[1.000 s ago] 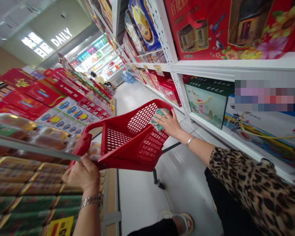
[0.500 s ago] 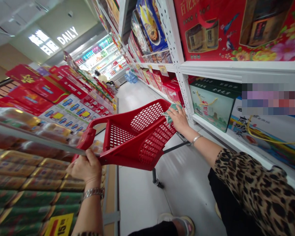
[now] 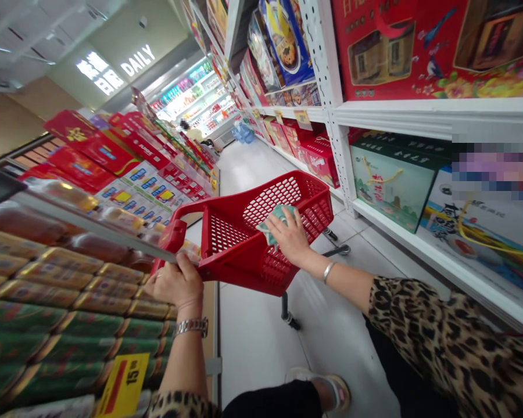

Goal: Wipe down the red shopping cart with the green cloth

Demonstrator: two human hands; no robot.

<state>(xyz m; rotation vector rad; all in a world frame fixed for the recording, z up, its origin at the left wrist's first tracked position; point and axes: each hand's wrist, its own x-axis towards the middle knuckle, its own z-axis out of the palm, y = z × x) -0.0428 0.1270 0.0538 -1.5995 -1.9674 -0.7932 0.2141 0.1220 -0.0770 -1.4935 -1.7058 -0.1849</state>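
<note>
A red plastic shopping cart (image 3: 239, 258) with a mesh basket stands tilted in a shop aisle. My left hand (image 3: 176, 284) is closed round its handle at the lower left. My right hand (image 3: 290, 235) presses a green cloth (image 3: 273, 220) against the basket's right rim, fingers lying over the cloth. I wear a wristwatch on the left wrist and a bracelet on the right, with a leopard-print sleeve.
Left of me runs a display of red gift boxes (image 3: 82, 157) and stacked green and gold packets (image 3: 52, 313) with a yellow price tag (image 3: 122, 386). White shelves (image 3: 418, 113) on the right carry boxed goods. The pale floor (image 3: 253, 348) runs ahead down the aisle.
My right hand with the cloth has slid back along the basket's rim from its far corner toward me. The left hand keeps its hold on the handle.
</note>
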